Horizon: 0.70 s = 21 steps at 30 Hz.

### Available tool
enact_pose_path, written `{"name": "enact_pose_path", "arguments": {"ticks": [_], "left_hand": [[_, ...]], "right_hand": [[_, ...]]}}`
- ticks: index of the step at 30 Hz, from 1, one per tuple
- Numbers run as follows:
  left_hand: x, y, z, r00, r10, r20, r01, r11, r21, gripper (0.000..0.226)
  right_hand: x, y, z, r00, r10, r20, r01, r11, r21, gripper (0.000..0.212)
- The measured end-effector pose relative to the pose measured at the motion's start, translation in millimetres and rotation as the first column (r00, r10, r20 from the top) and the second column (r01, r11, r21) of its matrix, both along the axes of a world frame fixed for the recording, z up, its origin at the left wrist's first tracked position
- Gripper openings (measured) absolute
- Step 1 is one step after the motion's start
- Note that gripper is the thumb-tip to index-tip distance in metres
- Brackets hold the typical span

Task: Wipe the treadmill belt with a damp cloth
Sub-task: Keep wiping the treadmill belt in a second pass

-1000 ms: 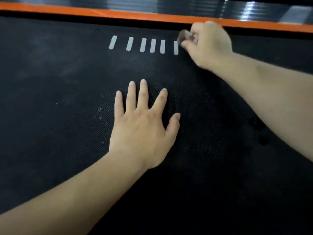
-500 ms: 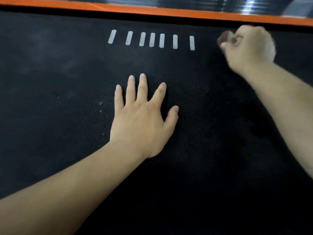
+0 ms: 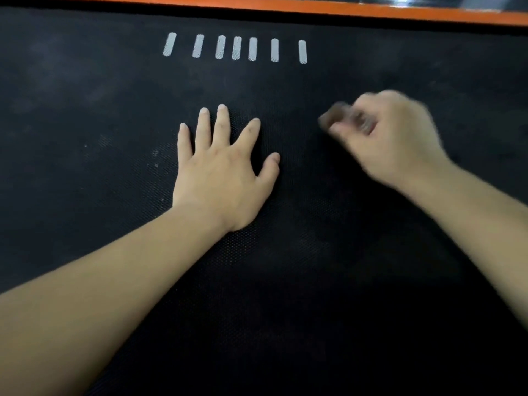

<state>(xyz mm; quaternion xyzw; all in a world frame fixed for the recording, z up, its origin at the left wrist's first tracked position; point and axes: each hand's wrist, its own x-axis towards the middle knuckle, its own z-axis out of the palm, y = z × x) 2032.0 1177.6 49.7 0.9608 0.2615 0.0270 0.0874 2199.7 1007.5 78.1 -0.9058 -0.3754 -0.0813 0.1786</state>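
The black textured treadmill belt [image 3: 85,195] fills nearly the whole view. My left hand [image 3: 223,172] lies flat on it near the middle, fingers straight and spread. To its right, my right hand [image 3: 394,138] is blurred by motion and grips a small wadded grey-brown cloth [image 3: 337,118] against the belt, with only the cloth's left end showing past my fingers.
A row of several short white marks [image 3: 237,48] is printed on the belt near its far edge. Beyond them runs an orange side rail [image 3: 314,7] with a dark glossy strip behind it. Pale specks [image 3: 155,158] dot the belt left of my left hand.
My right hand with the cloth swept right along the far edge, uncovering one more white mark, then came back toward me and leftward. My left hand stayed flat in place.
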Motion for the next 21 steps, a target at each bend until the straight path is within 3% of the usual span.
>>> {"name": "enact_pose_path", "arguments": {"ticks": [2,3,4,6,8,11,12,14,16,17,18,21], "left_hand": [[-1,0,1,1.000,-0.002,0.003,0.002,1.000,-0.007,0.068],[-1,0,1,1.000,-0.004,0.005,0.004,1.000,-0.006,0.068],[0,0,0,1.000,-0.005,0.005,0.005,1.000,-0.003,0.068],[0,0,0,1.000,-0.004,0.005,0.004,1.000,-0.001,0.067],[-1,0,0,1.000,-0.001,0.012,0.001,1.000,0.000,0.067],[-1,-1,0,1.000,0.002,0.003,-0.002,1.000,-0.005,0.067],[-1,-1,0,1.000,0.002,-0.003,-0.002,1.000,-0.006,0.067],[0,0,1,1.000,-0.003,-0.014,0.003,1.000,0.001,0.067],[0,-1,1,1.000,-0.009,-0.020,0.009,1.000,0.005,0.067],[0,-1,2,1.000,-0.008,-0.018,0.008,1.000,0.005,0.067],[-1,-1,2,1.000,-0.009,-0.014,0.009,1.000,-0.001,0.066],[-3,-2,4,1.000,-0.019,0.010,0.019,0.999,-0.031,0.065]], "right_hand": [[13,-6,3,0.979,-0.203,-0.024,0.204,0.978,0.041,0.032],[3,-9,-1,0.977,-0.213,0.023,0.212,0.976,0.043,0.031],[-19,-11,-5,0.989,-0.131,0.066,0.129,0.991,0.025,0.030],[-73,-21,-8,0.988,0.155,0.014,-0.155,0.988,-0.001,0.029],[-82,-40,-3,0.972,0.232,-0.024,-0.233,0.971,-0.046,0.033],[-49,-45,6,0.994,-0.108,-0.003,0.108,0.993,-0.040,0.034],[-55,-44,4,0.991,-0.134,0.003,0.134,0.990,-0.034,0.032],[-99,-38,-1,0.996,0.088,-0.010,-0.088,0.995,-0.036,0.030],[-147,-42,-6,0.909,0.407,-0.086,-0.411,0.911,-0.032,0.032],[-146,-47,-4,0.885,0.455,-0.104,-0.461,0.886,-0.049,0.034],[-133,-50,-1,0.911,0.402,-0.094,-0.408,0.910,-0.069,0.036],[-81,-60,6,0.999,-0.044,-0.016,0.043,0.997,-0.060,0.036]]}}
